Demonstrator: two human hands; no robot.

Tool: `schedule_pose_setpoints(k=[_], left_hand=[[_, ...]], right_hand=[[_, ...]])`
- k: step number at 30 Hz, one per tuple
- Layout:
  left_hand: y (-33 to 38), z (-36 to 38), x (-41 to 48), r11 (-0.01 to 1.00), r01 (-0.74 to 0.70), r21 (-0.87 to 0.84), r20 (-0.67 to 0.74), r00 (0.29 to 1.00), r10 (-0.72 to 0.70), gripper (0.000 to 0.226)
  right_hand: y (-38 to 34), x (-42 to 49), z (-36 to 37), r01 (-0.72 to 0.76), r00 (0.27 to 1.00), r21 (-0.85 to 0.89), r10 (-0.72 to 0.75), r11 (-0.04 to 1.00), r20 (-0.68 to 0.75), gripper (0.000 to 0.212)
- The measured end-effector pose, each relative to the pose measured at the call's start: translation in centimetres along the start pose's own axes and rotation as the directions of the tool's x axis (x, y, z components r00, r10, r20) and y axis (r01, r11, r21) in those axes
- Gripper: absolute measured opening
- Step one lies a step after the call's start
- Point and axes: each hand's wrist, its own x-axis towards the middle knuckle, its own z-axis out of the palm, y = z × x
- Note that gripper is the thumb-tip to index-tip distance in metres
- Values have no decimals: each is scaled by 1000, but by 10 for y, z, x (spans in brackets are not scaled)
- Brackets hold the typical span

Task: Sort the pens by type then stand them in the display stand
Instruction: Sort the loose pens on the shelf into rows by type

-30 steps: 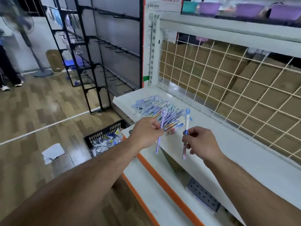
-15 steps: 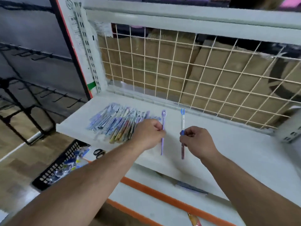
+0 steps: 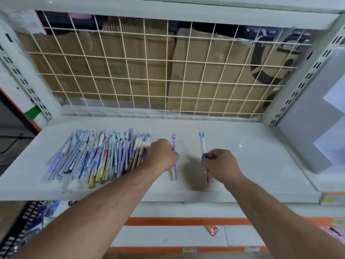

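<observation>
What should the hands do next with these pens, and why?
Probably lay them apart on the shelf as two groups: the left hand holds a purple pen, the right hand a blue-topped white pen, and no stand shows.

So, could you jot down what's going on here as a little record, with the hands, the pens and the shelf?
Shelf: white, with a wire grid behind it
Behind grid: cardboard boxes
Left hand: holds a purple pen by its middle
Right hand: pinches a white pen with a blue forked top
Pen pile: loose heap lying on the shelf, left of the left hand
</observation>
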Motion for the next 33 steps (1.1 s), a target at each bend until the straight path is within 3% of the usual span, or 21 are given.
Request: schedule_pose_setpoints(k=[9,15,16,20,24,33], left_hand=[[7,19,14,989,-27,145,-103,994,42,30],[21,20,14,972,-23,234,-144,988,58,21],[25,20,13,966,-41,257,-156,984,83,16],[44,32,14,957,-157,246,-141,970,195,36],[63,52,12,925,-243,293,-101,954,283,39],[88,82,13,901,-158,404,-123,967,225,39]], right_hand=[[9,15,-17,-51,998,-11,52,999,41,10],[16,22,-26,-39,998,-42,41,998,44,8],[18,23,-30,-43,998,-45,45,998,42,8],[26,30,-51,-55,998,-101,56,993,6,10],[38,42,-76,-57,998,-195,52,979,-29,10],[56,66,-112,-27,1000,-308,27,951,-4,9]])
